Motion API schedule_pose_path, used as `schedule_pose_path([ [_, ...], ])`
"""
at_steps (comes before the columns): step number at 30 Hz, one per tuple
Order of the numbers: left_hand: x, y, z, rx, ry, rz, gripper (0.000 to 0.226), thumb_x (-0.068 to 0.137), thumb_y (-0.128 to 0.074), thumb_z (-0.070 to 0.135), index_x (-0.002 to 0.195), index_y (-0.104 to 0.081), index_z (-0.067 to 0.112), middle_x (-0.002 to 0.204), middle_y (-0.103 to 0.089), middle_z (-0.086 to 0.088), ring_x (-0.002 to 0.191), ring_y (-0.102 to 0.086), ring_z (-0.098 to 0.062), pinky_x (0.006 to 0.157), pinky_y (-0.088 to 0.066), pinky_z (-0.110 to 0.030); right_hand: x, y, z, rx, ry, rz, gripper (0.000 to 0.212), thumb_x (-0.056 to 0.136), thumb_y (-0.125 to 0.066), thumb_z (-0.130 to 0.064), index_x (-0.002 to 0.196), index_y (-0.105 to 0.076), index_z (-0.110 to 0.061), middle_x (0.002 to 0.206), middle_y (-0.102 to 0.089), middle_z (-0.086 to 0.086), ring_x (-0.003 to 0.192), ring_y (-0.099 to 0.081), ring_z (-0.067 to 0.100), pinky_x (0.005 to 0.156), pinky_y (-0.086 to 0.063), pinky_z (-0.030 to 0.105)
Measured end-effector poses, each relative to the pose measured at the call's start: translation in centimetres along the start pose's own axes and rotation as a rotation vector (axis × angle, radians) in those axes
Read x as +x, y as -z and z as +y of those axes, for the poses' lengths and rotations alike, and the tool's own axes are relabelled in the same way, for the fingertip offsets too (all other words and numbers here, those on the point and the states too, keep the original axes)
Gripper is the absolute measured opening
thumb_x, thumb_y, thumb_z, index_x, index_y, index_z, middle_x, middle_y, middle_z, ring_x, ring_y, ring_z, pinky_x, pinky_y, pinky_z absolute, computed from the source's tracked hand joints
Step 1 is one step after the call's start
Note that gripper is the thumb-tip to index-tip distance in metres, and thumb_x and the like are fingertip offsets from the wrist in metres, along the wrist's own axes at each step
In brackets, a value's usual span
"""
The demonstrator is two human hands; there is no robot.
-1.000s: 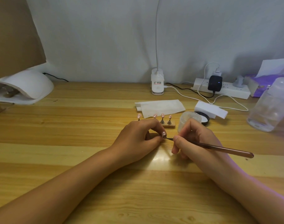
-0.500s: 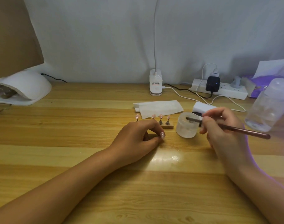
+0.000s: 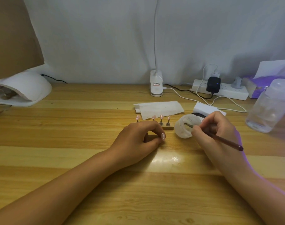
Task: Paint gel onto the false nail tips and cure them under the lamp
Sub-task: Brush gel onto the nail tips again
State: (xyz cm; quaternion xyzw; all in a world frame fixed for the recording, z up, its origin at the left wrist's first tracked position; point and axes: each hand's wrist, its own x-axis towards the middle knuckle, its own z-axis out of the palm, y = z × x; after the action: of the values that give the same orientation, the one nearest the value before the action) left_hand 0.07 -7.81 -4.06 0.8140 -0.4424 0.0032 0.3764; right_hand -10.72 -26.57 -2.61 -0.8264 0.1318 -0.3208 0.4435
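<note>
My left hand [image 3: 138,138] rests on the wooden table and pinches a pink false nail tip [image 3: 163,136] with white dots between thumb and forefinger. Behind it a small wooden holder [image 3: 168,127] carries several pink nail tips [image 3: 161,117] on little stands. My right hand [image 3: 218,129] grips a thin brown brush [image 3: 226,141]; its tip is dipped into a small translucent gel jar [image 3: 185,129], which the hand tilts toward me. The white curing lamp [image 3: 25,88] sits at the far left of the table.
A folded white paper [image 3: 159,109] lies behind the holder. A white block [image 3: 205,108] and the jar's black lid sit behind the jar. A clip lamp base [image 3: 156,85], a power strip [image 3: 222,90] with cables and a clear plastic bottle [image 3: 271,109] stand along the back and right.
My right hand moved the brush away from the nail tip in my left hand, right and back to the gel jar, and dipped it in. My left hand stayed put.
</note>
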Motion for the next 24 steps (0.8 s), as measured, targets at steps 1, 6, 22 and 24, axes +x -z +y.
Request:
schedule_pose_path([
  [1,0.0,0.0,0.0,0.002,-0.001,-0.001,0.011,0.089,-0.069,0.021,0.091,-0.068,0.031,0.083,-0.063,0.028,0.061,-0.053,-0.01,0.06,-0.039,-0.023,0.0,0.0,0.0,-0.005,0.003,0.001,0.014,0.081,-0.067,-0.018,0.078,-0.054,-0.021,0.062,-0.06,0.002,0.056,-0.054,0.011,0.05,-0.042,0.019],
  [6,0.1,0.0,0.0,0.008,-0.001,0.011,0.011,0.089,-0.069,0.021,0.09,-0.068,0.032,0.079,-0.061,0.028,0.059,-0.052,-0.008,0.058,-0.037,-0.021,0.1,0.0,-0.1,0.011,-0.001,0.011,0.013,0.084,-0.066,-0.014,0.08,-0.055,-0.02,0.065,-0.061,0.004,0.057,-0.054,0.005,0.05,-0.042,0.014],
  [22,0.0,0.1,0.3,-0.001,0.011,0.019,0.01,0.09,-0.068,0.018,0.094,-0.07,0.027,0.079,-0.061,0.028,0.06,-0.052,-0.006,0.06,-0.035,-0.019,-0.3,0.0,-0.7,0.177,0.011,0.009,0.008,0.094,-0.056,-0.021,0.098,-0.052,-0.027,0.081,-0.07,-0.004,0.058,-0.061,0.006,0.054,-0.049,0.02],
  [24,0.0,0.1,0.3,0.001,0.016,0.025,0.009,0.09,-0.068,0.019,0.093,-0.07,0.027,0.079,-0.061,0.028,0.061,-0.051,-0.006,0.06,-0.035,-0.02,-0.7,-0.2,-1.3,0.213,0.081,-0.045,0.014,0.087,-0.055,-0.025,0.101,-0.056,-0.026,0.087,-0.071,-0.006,0.066,-0.065,0.008,0.056,-0.05,0.018],
])
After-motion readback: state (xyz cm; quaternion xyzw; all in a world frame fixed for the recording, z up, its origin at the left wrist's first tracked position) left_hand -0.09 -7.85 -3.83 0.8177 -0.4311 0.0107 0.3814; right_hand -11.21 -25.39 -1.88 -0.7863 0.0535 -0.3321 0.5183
